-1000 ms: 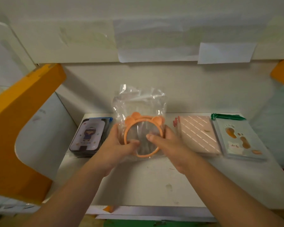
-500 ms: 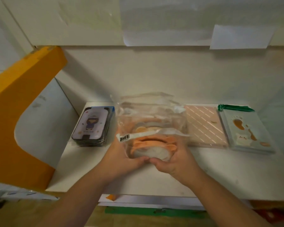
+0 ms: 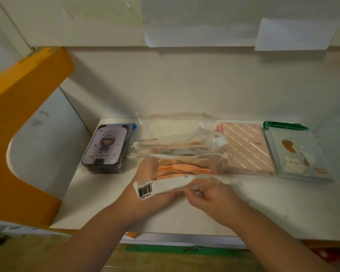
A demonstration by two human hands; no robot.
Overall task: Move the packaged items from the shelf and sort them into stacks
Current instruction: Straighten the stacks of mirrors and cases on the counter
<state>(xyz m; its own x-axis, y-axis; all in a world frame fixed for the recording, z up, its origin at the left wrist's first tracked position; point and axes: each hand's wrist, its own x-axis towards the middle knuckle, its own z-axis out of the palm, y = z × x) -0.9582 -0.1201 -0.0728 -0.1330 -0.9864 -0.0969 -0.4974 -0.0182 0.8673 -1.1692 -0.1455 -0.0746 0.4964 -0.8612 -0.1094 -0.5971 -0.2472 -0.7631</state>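
- A clear bag with an orange eared ring inside is being held over the white shelf, right in the middle of it. More of the same sort of bagged rings seem to be piled just behind it, though the plastic is so crinkly the count can't be made out.
- The left hand is tucked under the bag's left end, by the barcode label; most of its fingers are hidden by plastic, so only a closed hold on the bag can be assumed.
- The right hand is pinching the bag's near edge, fingers drawn together on the film.
- Left of the bag, a stack of phone cases with a cartoon figure is parked against the shelf's side wall. Right of the bag, a pink striped stack is laid, and further right a pale one with paw prints.
- Probably the bag is about to be set on the ring pile. To get that right, it should be lowered flat, ring over ring, with the loose film smoothed out so nothing slides.
- The overhanging plastic on the right should be kept off the pink stack, since it's already touching or overlapping it there.
- Both ends are best let go together, otherwise the slippery bag could tip off the pile.
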